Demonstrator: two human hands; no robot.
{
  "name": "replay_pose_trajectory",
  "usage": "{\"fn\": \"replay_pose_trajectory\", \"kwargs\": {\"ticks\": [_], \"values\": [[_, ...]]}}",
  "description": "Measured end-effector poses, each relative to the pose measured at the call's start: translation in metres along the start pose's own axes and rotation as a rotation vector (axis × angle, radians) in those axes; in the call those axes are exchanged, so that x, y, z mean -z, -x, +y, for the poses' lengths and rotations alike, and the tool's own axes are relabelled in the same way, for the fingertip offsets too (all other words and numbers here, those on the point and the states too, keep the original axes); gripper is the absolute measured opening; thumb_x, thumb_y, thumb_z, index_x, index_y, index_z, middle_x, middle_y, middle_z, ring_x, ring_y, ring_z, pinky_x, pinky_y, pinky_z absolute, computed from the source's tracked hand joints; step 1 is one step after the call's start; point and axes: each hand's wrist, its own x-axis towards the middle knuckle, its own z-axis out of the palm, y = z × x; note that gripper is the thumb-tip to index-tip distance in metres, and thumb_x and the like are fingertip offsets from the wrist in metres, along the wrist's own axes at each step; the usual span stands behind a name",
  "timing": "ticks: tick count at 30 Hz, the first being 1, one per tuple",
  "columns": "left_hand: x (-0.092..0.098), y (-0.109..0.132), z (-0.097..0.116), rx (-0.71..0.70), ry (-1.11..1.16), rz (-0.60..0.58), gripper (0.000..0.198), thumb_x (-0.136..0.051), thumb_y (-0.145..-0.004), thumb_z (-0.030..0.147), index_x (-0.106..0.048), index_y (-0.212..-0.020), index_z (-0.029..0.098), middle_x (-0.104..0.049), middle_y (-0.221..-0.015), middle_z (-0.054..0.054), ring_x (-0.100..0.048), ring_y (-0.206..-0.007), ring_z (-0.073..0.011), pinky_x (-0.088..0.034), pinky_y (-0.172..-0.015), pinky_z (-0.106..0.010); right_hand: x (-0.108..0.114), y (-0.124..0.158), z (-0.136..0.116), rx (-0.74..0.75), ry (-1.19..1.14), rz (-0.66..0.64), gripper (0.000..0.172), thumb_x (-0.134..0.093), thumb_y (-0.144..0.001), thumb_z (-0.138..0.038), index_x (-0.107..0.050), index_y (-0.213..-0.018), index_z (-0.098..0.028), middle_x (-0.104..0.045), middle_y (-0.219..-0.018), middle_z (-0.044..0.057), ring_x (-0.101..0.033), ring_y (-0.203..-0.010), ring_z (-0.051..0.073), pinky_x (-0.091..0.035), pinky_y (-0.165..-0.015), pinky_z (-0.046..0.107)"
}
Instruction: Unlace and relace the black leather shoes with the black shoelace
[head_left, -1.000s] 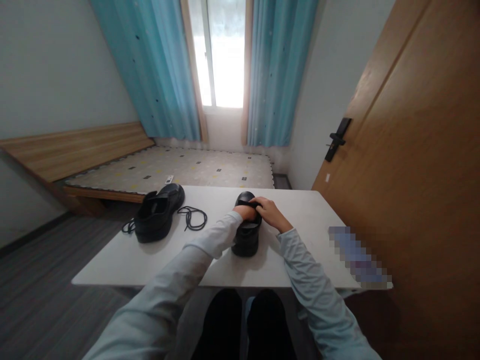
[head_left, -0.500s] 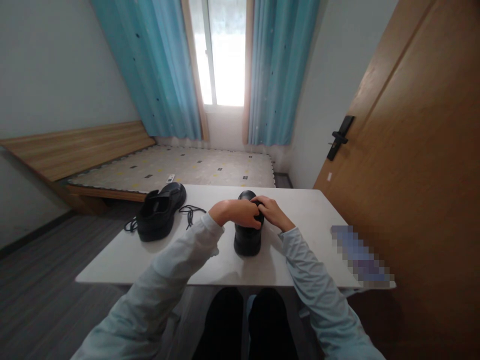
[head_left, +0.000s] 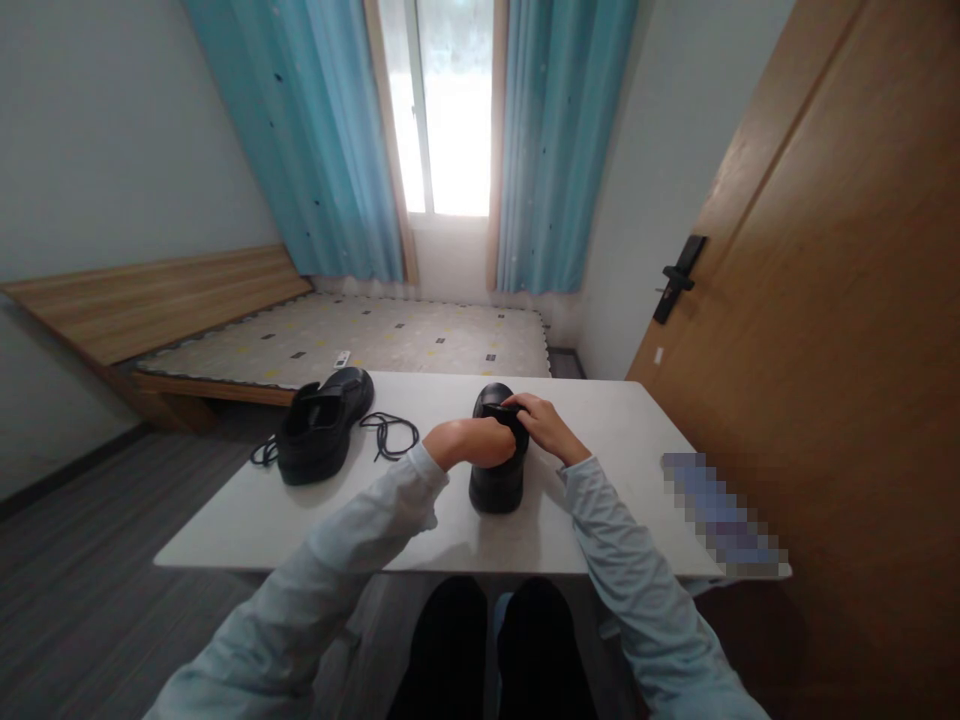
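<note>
Left hand (head_left: 476, 442) has shifted slightly heelward since the earlier frame. On the white rectangular tabletop (head_left: 615, 430), I record the smooth black low-cut shoe (head_left: 496, 492) upright, toe away. My right hand (head_left: 544, 423) has its fingers closed on the opening's front edge; left fingers are hidden, grip undeterminable. I should keep that edge steady while the left works.

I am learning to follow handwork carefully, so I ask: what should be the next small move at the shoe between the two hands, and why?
Perhaps the right hand should gently lift the front edge of the black shoe's opening. Its fingers are at that edge, and the left hand bends over the opening with its fingertips hidden, so more room would probably help.
</note>
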Motion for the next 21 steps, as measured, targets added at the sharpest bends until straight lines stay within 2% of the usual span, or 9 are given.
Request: {"fn": "replay_pose_trajectory", "kwargs": {"ticks": [4,6,9,13,16,21], "values": [[0.001,0.0,-0.001,-0.052,-0.011,-0.112,0.019,-0.049,-0.085,0.007,-0.068,-0.082,0.012,-0.07,-0.09,-0.013,-0.059,-0.064,-0.017,-0.04,-0.057,-0.029,-0.001,0.0,0.003,0.014,0.008,0.018,0.036,-0.042,-0.075,-0.004,-0.067,-0.098,-0.016,-0.067,-0.104,0.007,-0.059,-0.1,0.019,-0.042,-0.094,0.033],[0.004,0.003,0.001,0.027,0.061,-0.102,0.023,-0.044,-0.091,0.015,-0.067,-0.087,0.011,-0.07,-0.089,-0.013,-0.059,-0.064,-0.017,-0.039,-0.057,-0.029,-0.001,0.0,0.004,0.017,0.01,0.025,0.036,-0.042,-0.075,-0.004,-0.067,-0.098,-0.016,-0.067,-0.104,0.008,-0.059,-0.099,0.019,-0.042,-0.094,0.033],[0.009,0.01,0.007,0.15,0.223,-0.049,0.036,-0.04,-0.095,0.034,-0.067,-0.085,0.012,-0.069,-0.082,-0.01,-0.061,-0.067,-0.0172,-0.041,-0.058,-0.028,-0.001,-0.001,0.005,0.021,0.011,0.027,0.036,-0.041,-0.075,-0.004,-0.067,-0.097,-0.016,-0.067,-0.103,0.008,-0.059,-0.098,0.019,-0.042,-0.093,0.033],[0.012,0.02,0.017,0.198,0.221,-0.025,0.036,-0.059,-0.082,0.049,-0.068,-0.081,0.014,-0.069,-0.08,-0.009,-0.065,-0.072,-0.0196,-0.044,-0.06,-0.026,-0.001,-0.001,0.005,0.025,0.005,0.034,0.036,-0.041,-0.075,-0.004,-0.067,-0.097,-0.017,-0.067,-0.102,0.007,-0.058,-0.098,0.018,-0.042,-0.094,0.033],[0.011,0.022,0.022,0.253,0.171,-0.048,0.038,-0.069,-0.073,0.049,-0.068,-0.09,0.015,-0.07,-0.084,-0.01,-0.066,-0.076,-0.0235,-0.046,-0.061,-0.027,0.0,-0.001,0.004,0.024,0.009,0.037,0.037,-0.041,-0.075,-0.004,-0.067,-0.097,-0.017,-0.067,-0.102,0.007,-0.058,-0.099,0.018,-0.042,-0.094,0.033],[0.006,0.019,0.02,0.256,0.19,-0.076,0.04,-0.073,-0.069,0.045,-0.067,-0.096,0.016,-0.07,-0.09,-0.01,-0.067,-0.082,-0.0266,-0.049,-0.063,-0.029,0.0,-0.001,0.003,0.023,0.01,0.032,0.036,-0.041,-0.075,-0.004,-0.067,-0.097,-0.016,-0.067,-0.103,0.008,-0.058,-0.1,0.019,-0.042,-0.094,0.033]]}}
